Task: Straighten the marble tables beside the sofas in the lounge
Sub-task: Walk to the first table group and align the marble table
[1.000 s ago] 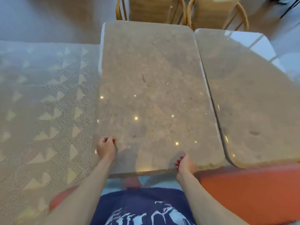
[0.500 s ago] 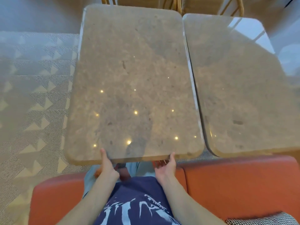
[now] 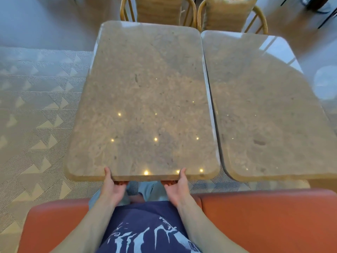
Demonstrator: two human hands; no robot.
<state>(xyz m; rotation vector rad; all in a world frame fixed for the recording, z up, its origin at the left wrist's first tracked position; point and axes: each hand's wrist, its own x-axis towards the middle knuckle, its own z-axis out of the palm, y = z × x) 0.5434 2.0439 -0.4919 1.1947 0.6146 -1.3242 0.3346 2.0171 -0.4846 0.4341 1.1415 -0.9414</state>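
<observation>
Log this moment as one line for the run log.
hands: left hand and right hand grip near edge | object: left marble table | neighbour: right marble table, narrow gap

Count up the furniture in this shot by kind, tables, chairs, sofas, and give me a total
Marble tables: 2, the left table gripped at its near edge by the left hand and right hand, and the right table.
Rattan chairs: 2.
Orange sofa: 1.
Total: 5.

shirt (image 3: 145, 232) print: pale script, upside down to the camera, unreadable
marble tops: no text
</observation>
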